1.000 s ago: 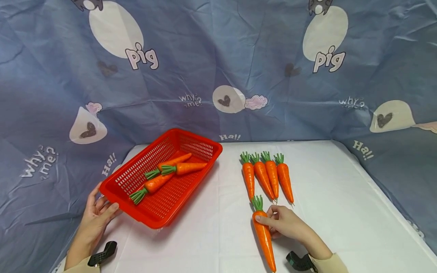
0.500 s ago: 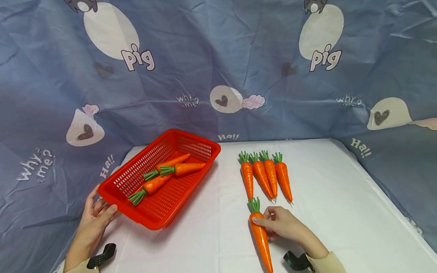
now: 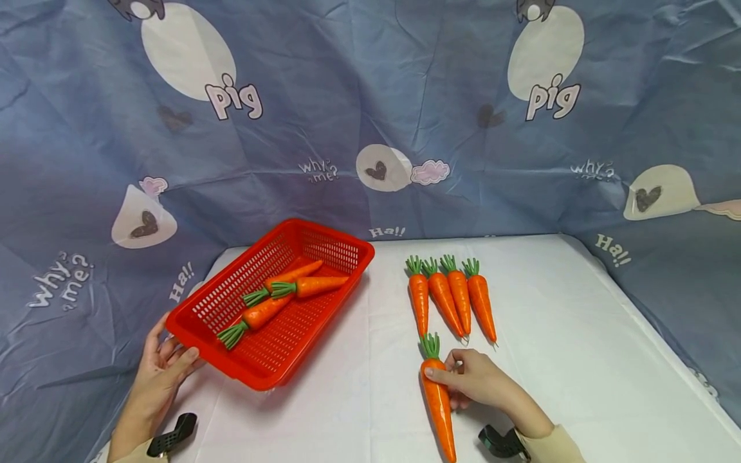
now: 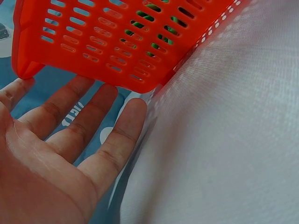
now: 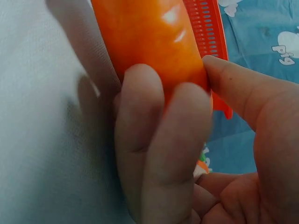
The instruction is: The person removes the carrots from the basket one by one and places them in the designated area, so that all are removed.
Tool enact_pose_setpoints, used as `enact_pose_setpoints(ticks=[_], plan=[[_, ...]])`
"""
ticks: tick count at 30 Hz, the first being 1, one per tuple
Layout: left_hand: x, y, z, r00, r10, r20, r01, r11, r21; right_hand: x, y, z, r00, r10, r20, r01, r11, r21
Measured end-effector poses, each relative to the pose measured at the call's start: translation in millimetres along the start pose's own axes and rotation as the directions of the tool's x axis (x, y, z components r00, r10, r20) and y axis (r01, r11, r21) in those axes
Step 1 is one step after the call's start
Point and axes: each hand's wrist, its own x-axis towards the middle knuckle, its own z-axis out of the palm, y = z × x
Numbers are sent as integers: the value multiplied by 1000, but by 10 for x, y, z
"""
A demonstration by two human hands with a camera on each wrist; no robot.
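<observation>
Head view shows us a person's two bare hands at a white table. We see the right hand grasping one carrot, the held carrot, near its leafy end, thumb laid on the orange body and the other fingers curled against its side; the green top points away from the person and the tip toward them. Whether it touches the tabletop, we cannot tell. Just beyond its leaves lies a row of four carrots, side by side on the cloth, greens at the far end. Over to the left, the left hand holds the near-left corner of a red basket, thumb at the rim; in the left wrist view we find its fingers spread and nearly straight, tips at the slotted wall. Inside the basket we count three carrots, partly overlapping, green tops toward the left. Right wrist view gives us the held carrot close up, glossy between thumb and fingers, with part of the basket behind it. We also notice a black device at each wrist, light sleeves and a blue backdrop printed with "pig" and hearts.
</observation>
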Motion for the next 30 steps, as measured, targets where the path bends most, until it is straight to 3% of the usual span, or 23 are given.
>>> enact_pose_setpoints(ticks=[8, 19, 30], plan=[[-5, -6, -1, 1000, 16, 7, -16, 1000, -14, -15, -11, 52, 1000, 6, 23, -7, 999, 52], [7, -15, -9, 1000, 18, 10, -17, 999, -27, 43, -2, 38, 999, 27, -28, -26, 999, 24], [-14, -19, -8, 997, 66, 39, -64, 996, -65, 41, -7, 7, 998, 41, -54, -42, 999, -17]])
